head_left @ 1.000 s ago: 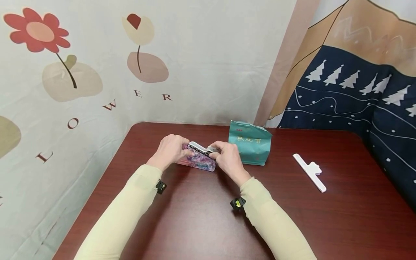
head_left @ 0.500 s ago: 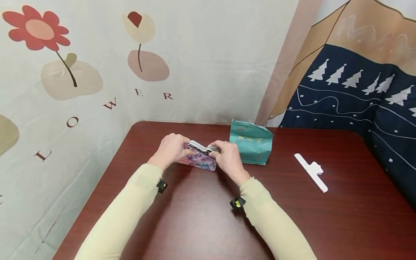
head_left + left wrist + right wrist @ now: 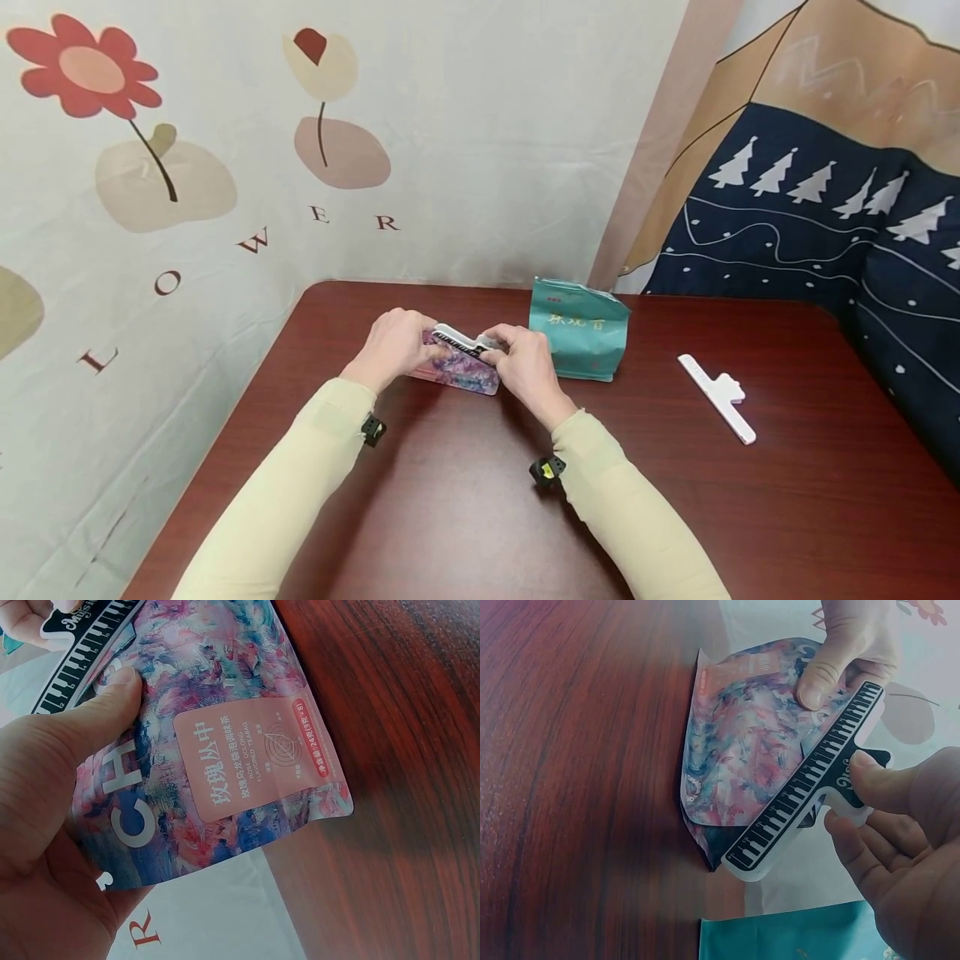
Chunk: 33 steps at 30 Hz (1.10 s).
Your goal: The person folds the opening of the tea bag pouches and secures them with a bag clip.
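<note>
A pink and blue tea bag pouch (image 3: pixel 225 667), printed as rose oolong, stands on the table in the head view. My left hand (image 3: pixel 397 346) pinches its upper left part, thumb on the printed front. A bag clip (image 3: pixel 810 780) with a black-and-white piano-key pattern lies along the pouch's top edge. My right hand (image 3: pixel 907 840) pinches the clip's handle between thumb and fingers. In the right wrist view the clip's long bar slants over the pouch top. The fingers of my left hand behind the pouch are mostly hidden.
A teal pouch (image 3: pixel 577 333) with gold characters stands just right of my right hand. Farther right a white clip (image 3: pixel 718 397) lies on the dark red wooden table (image 3: pixel 450 508). Fabric with printed flowers (image 3: pixel 487 150) hangs behind the table's back edge.
Both hands keep their hold on the pouch and the clip with hardly any motion. The whole head view has shifted only slightly.
</note>
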Each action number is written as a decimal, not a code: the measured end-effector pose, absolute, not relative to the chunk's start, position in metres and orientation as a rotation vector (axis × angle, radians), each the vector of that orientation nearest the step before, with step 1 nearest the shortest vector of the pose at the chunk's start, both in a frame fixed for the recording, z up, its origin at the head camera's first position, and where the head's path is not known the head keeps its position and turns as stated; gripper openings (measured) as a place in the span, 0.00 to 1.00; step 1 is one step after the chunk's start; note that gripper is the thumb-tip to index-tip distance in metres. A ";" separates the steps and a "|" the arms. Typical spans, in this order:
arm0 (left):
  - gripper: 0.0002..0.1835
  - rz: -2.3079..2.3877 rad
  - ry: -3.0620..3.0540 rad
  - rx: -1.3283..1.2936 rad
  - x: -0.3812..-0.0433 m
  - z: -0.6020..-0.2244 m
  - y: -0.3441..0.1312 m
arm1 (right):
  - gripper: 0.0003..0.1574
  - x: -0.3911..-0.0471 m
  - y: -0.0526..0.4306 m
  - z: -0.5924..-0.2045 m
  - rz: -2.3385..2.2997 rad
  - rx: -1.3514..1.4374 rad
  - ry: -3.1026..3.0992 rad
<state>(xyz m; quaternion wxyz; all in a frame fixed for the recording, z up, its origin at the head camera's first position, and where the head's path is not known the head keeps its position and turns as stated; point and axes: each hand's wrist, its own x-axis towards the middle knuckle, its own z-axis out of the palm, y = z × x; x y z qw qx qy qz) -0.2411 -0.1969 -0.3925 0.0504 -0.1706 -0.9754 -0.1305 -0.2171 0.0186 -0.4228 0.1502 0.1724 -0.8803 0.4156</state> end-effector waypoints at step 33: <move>0.16 -0.416 -2.937 -0.527 -0.239 -0.393 -0.198 | 0.11 -0.216 0.020 -0.421 1.322 0.470 -2.566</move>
